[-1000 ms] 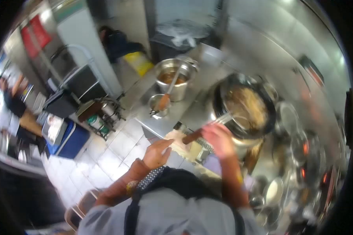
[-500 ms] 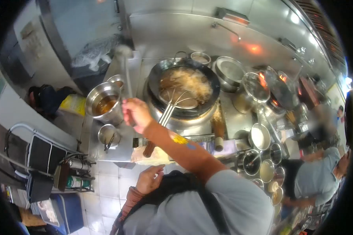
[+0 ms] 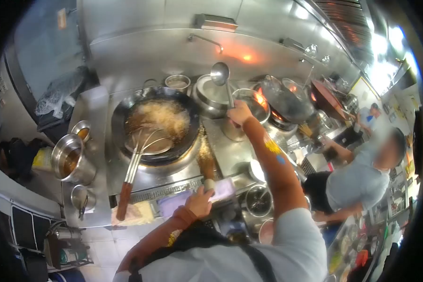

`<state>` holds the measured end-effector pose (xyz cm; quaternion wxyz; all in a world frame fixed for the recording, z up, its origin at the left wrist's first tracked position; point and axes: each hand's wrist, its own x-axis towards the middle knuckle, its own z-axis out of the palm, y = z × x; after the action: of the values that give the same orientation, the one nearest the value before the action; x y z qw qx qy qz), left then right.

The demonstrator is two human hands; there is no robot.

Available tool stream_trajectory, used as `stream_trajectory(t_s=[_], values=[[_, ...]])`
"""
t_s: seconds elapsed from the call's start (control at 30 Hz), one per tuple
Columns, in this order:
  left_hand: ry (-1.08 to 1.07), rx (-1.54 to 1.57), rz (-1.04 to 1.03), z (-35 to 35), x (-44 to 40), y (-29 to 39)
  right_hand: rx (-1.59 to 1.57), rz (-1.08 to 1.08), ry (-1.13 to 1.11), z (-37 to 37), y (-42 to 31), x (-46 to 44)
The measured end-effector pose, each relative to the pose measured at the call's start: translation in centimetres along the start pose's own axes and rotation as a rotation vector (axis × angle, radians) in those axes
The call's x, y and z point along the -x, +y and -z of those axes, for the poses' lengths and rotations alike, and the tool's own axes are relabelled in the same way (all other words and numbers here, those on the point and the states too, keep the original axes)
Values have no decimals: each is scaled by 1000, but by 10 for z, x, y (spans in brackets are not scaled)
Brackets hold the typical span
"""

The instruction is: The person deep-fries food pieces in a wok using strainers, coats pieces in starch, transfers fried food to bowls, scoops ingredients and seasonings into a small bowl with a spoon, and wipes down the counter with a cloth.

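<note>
My right hand (image 3: 240, 113) is shut around the ladle (image 3: 230, 92), held up by the pot (image 3: 213, 90). My left hand (image 3: 199, 203) is half curled at the brush (image 3: 206, 164); I can't tell if it grips. The strainer (image 3: 135, 163) leans in the bubbly wok (image 3: 119, 117).

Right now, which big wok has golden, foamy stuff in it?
The wide black wok at the far left of the cooktop, with the wood-handled strainer across its near side. The dark wok farther right has flames by its edge.
</note>
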<state>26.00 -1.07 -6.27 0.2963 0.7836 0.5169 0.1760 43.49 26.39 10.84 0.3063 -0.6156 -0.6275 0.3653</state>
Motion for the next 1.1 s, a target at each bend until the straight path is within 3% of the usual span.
stream_trajectory(t_s=[0.1,0.13,0.23,0.3,0.37,0.4,0.43,0.47,0.5,0.63,0.67,0.77,0.87,0.97,1.1], values=[[236,-150,-51,-38,-31,8,209,-12,55,3,30,-67],[268,-125,-105,-63,-45,-7,347,87,189,-6,48,-93],[206,-140,-22,-73,-50,-6,379,-25,63,-10,57,-118],[205,-141,3,-74,-59,-4,860,136,-299,-4,49,-134],[188,-139,30,-75,-60,-5,767,432,-398,-1,73,-154],[207,-159,6,-77,-63,-8,441,629,-291,-1,88,-152],[189,-149,24,-78,-67,-11,-334,68,-352,5,96,-155],[176,-138,42,-77,-72,-12,-941,-385,-195,13,71,-129],[166,-127,61,-79,-76,-14,-1110,-487,-149,19,65,-118],[151,-179,116,-92,-94,-39,-1375,-606,-266,41,41,-75],[36,-126,221,-63,-98,-22,-1433,-627,-303,47,40,-65],[103,-311,-92,-67,-129,-61,-1420,-603,-308,60,35,-34],[110,-247,38,-27,-142,-37,-1387,-598,-332,71,42,-14],[95,-369,-90,-37,-168,-68,-1304,-567,-325,78,40,22],[111,-375,-75,-12,-177,-55,-1127,-516,-289,78,50,49]])
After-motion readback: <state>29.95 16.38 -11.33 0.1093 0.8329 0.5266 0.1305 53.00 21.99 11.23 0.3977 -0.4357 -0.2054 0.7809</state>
